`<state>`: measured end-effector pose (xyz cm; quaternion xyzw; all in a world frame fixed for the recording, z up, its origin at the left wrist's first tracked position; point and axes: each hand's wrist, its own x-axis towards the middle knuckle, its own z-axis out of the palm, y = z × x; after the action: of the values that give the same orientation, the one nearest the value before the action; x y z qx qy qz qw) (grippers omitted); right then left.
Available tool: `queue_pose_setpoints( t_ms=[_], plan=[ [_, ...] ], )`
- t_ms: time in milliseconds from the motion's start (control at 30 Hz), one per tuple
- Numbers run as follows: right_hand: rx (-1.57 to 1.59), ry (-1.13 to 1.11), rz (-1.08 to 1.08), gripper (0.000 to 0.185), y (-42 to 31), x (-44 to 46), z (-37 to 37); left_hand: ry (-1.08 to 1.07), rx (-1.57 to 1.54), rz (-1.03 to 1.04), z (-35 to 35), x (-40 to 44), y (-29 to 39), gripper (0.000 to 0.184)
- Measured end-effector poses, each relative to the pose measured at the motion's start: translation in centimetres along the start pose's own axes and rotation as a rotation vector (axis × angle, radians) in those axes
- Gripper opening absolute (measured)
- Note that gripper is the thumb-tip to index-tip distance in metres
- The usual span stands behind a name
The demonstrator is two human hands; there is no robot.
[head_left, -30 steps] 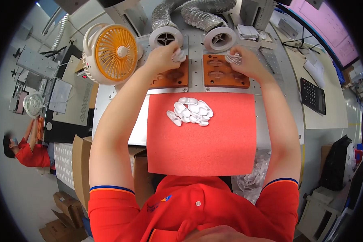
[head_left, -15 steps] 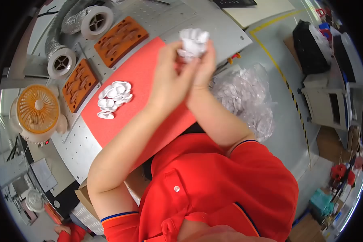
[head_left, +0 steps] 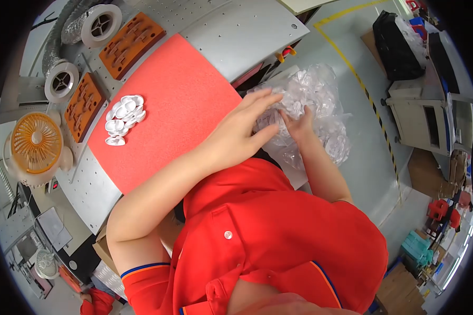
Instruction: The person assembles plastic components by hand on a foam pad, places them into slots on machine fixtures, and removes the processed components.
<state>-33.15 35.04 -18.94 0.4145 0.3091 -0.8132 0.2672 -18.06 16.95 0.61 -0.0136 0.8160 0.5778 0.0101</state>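
Beyond the table's edge, a clear plastic bag (head_left: 320, 89) is full of white pieces. My left hand (head_left: 247, 126) is over the near side of the bag, fingers spread and nothing held. My right hand (head_left: 298, 123) is at the bag, thumb and fingers apart, with no piece visible in it. A small pile of white oval pieces (head_left: 125, 109) lies at the far left of the red mat (head_left: 178, 94), away from both hands. Two orange-brown fixture blocks, one larger in view (head_left: 131, 46) and one lower (head_left: 84, 107), sit past the mat.
An orange and white fan (head_left: 36, 137) stands at the left. Two round duct ends (head_left: 101, 26) are beside the blocks. The perforated metal table (head_left: 247, 26) has a corner near the bag. Another person in red (head_left: 97, 302) is at the lower left.
My hands have gone from the blocks, over the mat's edge, to the bag. The white pieces they held half a second ago are no longer in them. The view has turned towards the bag.
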Motion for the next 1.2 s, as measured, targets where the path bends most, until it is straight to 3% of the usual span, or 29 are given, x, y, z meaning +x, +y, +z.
queue_pose_setpoints(
  t_ms=[33,100,233,267,333,400,433,467,500,533,600,667,700,767,800,867,933,1033,1067,1100,1133,1200],
  plan=[
    [-0.101,0.126,-0.045,0.067,0.4,0.8,0.1,0.014,-0.060,-0.003,-0.6,-1.0,-0.1,0.049],
    [-0.285,-0.106,-0.335,0.066,1.4,1.3,-1.8,-0.003,-0.164,-0.088,-2.0,-3.8,-0.4,0.044],
    [-0.619,-0.228,-0.755,0.043,2.6,-3.7,2.2,0.108,-0.307,-0.258,-6.6,-10.4,-0.5,0.034],
    [-0.610,-0.368,-0.792,0.036,3.1,-4.8,3.7,0.111,-0.345,-0.308,-7.8,-11.9,-0.4,0.033],
    [-0.607,-0.540,-0.798,0.030,4.3,-6.7,7.1,0.346,-0.401,-0.318,-10.3,-14.8,-1.5,0.027],
    [-0.932,-1.080,-1.054,0.023,5.5,-9.1,10.2,0.650,-0.189,-0.330,-12.9,-17.2,-2.9,0.020],
    [-1.039,-1.197,-0.952,0.018,6.7,-10.4,12.2,0.744,0.107,-0.341,-14.0,-18.3,-3.5,0.018],
    [-1.206,-1.430,-1.231,0.021,8.0,-12.1,15.2,0.826,0.405,-0.351,-14.9,-19.1,-3.9,0.016],
    [-1.356,-1.655,-1.529,0.026,9.5,-13.3,18.1,0.847,0.578,-0.358,-15.5,-19.7,-4.3,0.014],
    [-1.386,-1.773,-1.599,0.030,11.1,-13.4,20.1,0.865,0.583,-0.363,-15.9,-20.1,-4.8,0.014],
    [-1.404,-1.905,-1.670,0.034,14.1,-12.7,23.5,0.692,0.921,-0.157,-16.3,-20.5,-6.0,0.011],
    [-1.399,-2.201,-1.780,0.032,16.6,-11.4,26.3,0.697,0.930,-0.174,-15.6,-20.2,-6.4,0.011],
    [-1.395,-2.210,-1.788,0.032,17.5,-11.1,27.2,0.740,0.928,-0.220,-15.2,-19.9,-6.8,0.010],
    [-1.380,-2.567,-1.696,0.026,18.7,-10.9,28.5,0.889,0.868,-0.359,-14.3,-19.2,-7.5,0.019],
    [-1.385,-2.570,-1.703,0.026,18.9,-10.9,28.9,0.895,0.866,-0.353,-14.2,-18.7,-7.3,0.019],
    [-1.414,-2.707,-1.666,0.022,19.2,-10.9,29.2,0.857,0.688,-0.663,-14.2,-18.0,-6.8,0.034],
    [-1.430,-2.752,-1.649,0.024,18.8,-11.4,29.9,0.806,0.689,-0.743,-15.0,-17.6,-6.2,0.044],
    [-1.811,-2.457,-1.213,0.023,17.6,-11.9,29.9,0.671,0.468,-0.787,-16.4,-18.1,-6.9,0.038],
    [-1.815,-2.463,-1.213,0.023,17.2,-11.9,29.9,0.624,0.274,-0.691,-16.9,-19.1,-7.5,0.033],
    [-1.946,-2.288,-0.940,0.020,17.0,-11.9,30.0,0.578,0.086,-0.591,-17.5,-19.9,-7.7,0.028],
    [-2.037,-2.099,-0.682,0.018,17.0,-12.0,30.1,0.590,0.089,-0.589,-18.2,-20.6,-7.7,0.028],
    [-1.968,-2.021,-0.686,0.016,18.2,-12.6,30.5,0.616,-0.203,-0.441,-19.7,-21.6,-7.4,0.022]
  ],
)
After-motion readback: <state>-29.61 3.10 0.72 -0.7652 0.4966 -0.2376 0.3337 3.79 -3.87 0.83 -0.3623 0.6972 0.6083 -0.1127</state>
